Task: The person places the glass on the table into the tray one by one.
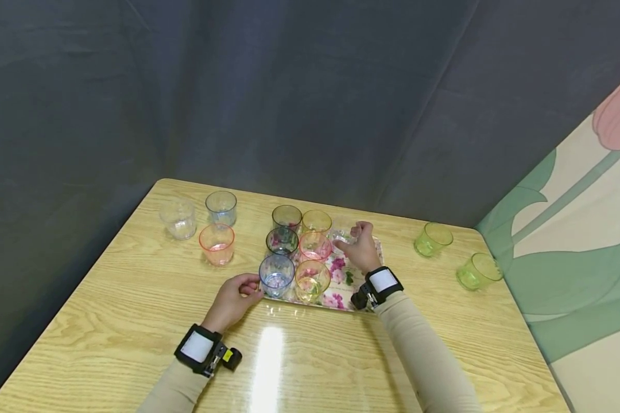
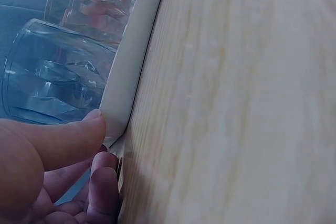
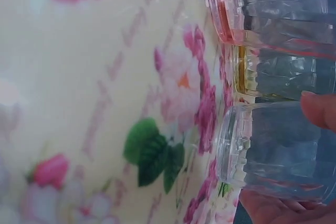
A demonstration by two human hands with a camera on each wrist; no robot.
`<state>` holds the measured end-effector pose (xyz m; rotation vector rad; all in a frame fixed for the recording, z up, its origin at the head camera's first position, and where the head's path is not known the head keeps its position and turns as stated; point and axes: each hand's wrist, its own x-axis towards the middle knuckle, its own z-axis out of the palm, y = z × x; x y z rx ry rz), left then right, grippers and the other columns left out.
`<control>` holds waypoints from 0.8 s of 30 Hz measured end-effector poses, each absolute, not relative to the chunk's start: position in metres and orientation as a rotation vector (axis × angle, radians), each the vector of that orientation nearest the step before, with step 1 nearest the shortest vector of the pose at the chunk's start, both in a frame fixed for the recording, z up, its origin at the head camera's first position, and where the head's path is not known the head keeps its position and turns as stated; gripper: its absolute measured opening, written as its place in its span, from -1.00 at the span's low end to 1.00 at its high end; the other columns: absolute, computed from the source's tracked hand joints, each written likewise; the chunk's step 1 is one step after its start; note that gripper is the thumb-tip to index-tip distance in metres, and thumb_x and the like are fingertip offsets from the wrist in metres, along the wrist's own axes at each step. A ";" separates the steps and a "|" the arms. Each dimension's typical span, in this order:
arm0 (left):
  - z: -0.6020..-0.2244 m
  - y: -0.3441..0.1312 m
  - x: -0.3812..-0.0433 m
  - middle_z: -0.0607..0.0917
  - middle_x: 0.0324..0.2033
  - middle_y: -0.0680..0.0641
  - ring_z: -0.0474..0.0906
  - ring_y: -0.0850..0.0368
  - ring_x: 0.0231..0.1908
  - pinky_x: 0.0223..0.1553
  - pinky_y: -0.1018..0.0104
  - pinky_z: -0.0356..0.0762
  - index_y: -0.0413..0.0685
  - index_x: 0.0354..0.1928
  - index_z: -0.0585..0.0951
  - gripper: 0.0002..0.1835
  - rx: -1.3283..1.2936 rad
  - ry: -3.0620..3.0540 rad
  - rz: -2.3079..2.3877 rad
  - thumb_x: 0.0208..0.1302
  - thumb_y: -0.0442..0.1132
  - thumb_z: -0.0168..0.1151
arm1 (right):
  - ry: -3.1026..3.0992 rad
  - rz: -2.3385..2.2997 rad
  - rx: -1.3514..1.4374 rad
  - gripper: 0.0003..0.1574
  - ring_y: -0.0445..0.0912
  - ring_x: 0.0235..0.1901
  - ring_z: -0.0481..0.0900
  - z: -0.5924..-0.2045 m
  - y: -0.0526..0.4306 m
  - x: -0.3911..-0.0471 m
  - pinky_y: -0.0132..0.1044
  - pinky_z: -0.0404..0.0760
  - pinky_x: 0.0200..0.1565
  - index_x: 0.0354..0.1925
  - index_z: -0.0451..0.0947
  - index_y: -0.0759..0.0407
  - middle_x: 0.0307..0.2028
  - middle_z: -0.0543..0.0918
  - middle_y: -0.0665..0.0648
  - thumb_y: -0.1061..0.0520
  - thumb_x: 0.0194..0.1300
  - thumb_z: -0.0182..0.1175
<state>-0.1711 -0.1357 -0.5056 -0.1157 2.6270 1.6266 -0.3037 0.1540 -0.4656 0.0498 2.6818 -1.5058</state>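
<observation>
At the back of a flower-printed tray [image 1: 348, 269], my right hand [image 1: 363, 248] holds a clear cup [image 3: 278, 145], thumb on one side and fingers on the other. The cup's base is at the tray's surface. My left hand [image 1: 235, 298] pinches the front left corner of the tray, with the thumb on its white rim [image 2: 131, 56] and the fingers curled below. Beside that thumb stands a blue cup [image 1: 276, 275]. More tinted cups fill the tray's left part in two columns, among them a pink cup [image 1: 315, 245] and a front yellow cup [image 1: 312, 281].
Left of the tray stand a clear cup [image 1: 178, 219], a bluish cup [image 1: 221, 207] and a red-rimmed cup [image 1: 217, 245]. Two green cups, one farther back [image 1: 433, 239] and one nearer [image 1: 479, 272], are at the table's right. A dark curtain [image 1: 299, 103] hangs behind the table.
</observation>
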 end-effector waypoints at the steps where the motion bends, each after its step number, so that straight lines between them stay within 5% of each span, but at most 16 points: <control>1: -0.505 -0.136 -0.171 0.66 -0.20 -0.14 0.57 0.13 -0.23 -0.18 0.34 0.50 -0.23 0.08 0.64 -0.64 -0.115 2.626 1.628 0.23 -0.35 0.37 | 2.683 -1.504 0.056 0.05 0.15 0.17 0.34 -0.466 0.153 -0.305 -0.04 0.40 0.07 0.38 -0.11 0.27 0.25 0.26 0.34 0.12 0.24 0.37; 8: -0.505 -0.135 -0.169 0.66 -0.20 -0.13 0.57 0.12 -0.23 -0.17 0.33 0.50 -0.22 0.06 0.64 -0.65 -0.130 2.623 1.630 0.22 -0.35 0.37 | 2.684 -1.490 0.070 0.08 0.20 0.30 0.31 -0.469 0.152 -0.308 0.02 0.43 0.15 0.41 -0.15 0.25 0.32 0.24 0.37 0.13 0.25 0.37; 16: -0.506 -0.136 -0.170 0.66 -0.21 -0.13 0.58 0.14 -0.24 -0.19 0.37 0.52 -0.23 0.06 0.65 -0.65 -0.135 2.622 1.636 0.21 -0.37 0.38 | 2.660 -1.444 0.082 0.20 0.19 0.11 0.43 -0.474 0.156 -0.307 -0.02 0.49 0.05 0.46 -0.27 0.22 0.29 0.27 0.44 0.07 0.24 0.38; 24: -0.506 -0.137 -0.173 0.66 -0.22 -0.13 0.58 0.13 -0.24 -0.19 0.35 0.51 -0.23 0.06 0.65 -0.64 -0.122 2.612 1.650 0.20 -0.37 0.39 | 2.719 -1.378 0.022 0.35 0.28 0.37 0.17 -0.463 0.169 -0.298 0.16 0.41 0.26 0.50 -0.30 0.26 0.38 0.07 0.46 -0.06 0.17 0.43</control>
